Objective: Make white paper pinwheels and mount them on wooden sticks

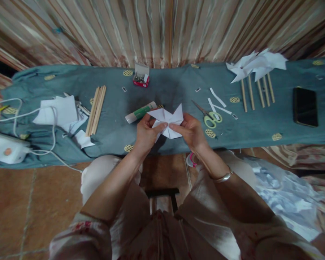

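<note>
Head view: I count one paper pinwheel in work, held level above the near part of the blue-green cloth, between the wearer's two hands. At centre distance I note one glue stick, lying aslant just beside the left hand, and one small red-and-white box with its lid raised and metal fasteners inside; I cannot count these. To the right lie one pair of scissors with pale green handles and, beside it, at least three narrow paper strips. Farther right I count five wooden rods under overlapping white paper heads, whose number I cannot tell, and one black phone. To the left rest a tight bundle of loose sticks, too close-packed for me to count, and several white paper sheets. The left hand is nearly closed, its thumb laid on the pinwheel near the centre and its fingers curled about the edge. The right hand, equally drawn in, pinches the opposite side; I see its thumb tip near the left thumb, both touching the paper.
</note>
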{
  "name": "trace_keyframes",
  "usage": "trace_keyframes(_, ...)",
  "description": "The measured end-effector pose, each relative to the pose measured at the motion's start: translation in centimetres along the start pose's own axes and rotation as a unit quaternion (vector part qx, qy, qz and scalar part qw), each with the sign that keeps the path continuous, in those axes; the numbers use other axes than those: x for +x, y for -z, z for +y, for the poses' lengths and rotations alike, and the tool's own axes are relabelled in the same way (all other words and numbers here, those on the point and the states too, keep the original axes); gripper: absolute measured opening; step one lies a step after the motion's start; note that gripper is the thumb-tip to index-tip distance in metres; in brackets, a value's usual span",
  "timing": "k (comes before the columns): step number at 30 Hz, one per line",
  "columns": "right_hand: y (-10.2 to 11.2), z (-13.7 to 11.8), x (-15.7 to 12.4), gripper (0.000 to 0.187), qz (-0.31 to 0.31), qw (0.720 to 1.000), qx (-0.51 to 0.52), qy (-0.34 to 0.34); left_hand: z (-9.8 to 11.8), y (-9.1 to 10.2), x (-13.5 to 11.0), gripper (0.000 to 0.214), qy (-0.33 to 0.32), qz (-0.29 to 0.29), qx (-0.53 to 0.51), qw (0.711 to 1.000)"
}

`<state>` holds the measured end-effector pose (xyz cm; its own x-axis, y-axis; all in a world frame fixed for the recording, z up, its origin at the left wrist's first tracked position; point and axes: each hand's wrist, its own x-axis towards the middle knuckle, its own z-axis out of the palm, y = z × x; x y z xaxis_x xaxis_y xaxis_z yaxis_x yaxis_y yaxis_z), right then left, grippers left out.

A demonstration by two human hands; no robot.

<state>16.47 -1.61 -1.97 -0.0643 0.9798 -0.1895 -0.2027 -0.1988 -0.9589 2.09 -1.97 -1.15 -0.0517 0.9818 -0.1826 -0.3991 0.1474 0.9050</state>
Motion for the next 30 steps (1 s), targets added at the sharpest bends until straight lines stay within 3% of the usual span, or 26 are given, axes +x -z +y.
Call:
trace_keyframes(10,-1.0,-1.1,0.2,0.06,-0.015,1.0,0.013,-0.02,1.3,0.3,0.9,0.04,0.005,0.05,-0.055,0.997)
trace_keyframes(15,-2.8,-1.0,-0.1,0.043,-0.035,0.998,0.056,-0.023,2.8,0.2,1.9,0.036,0.017,0.074,-0.1,0.992)
trace_keyframes(21,-4.5,-0.7,0.0,0.035,-0.04,0.996,0.076,-0.023,3.4,-0.8,2.7,0.029,0.037,0.058,-0.129,0.989)
trace_keyframes(30,-4.3,-0.8,0.8,0.022,-0.02,0.995,0.1,0.0,2.9,-1.6,3.3,0.021,0.088,0.033,-0.141,0.986)
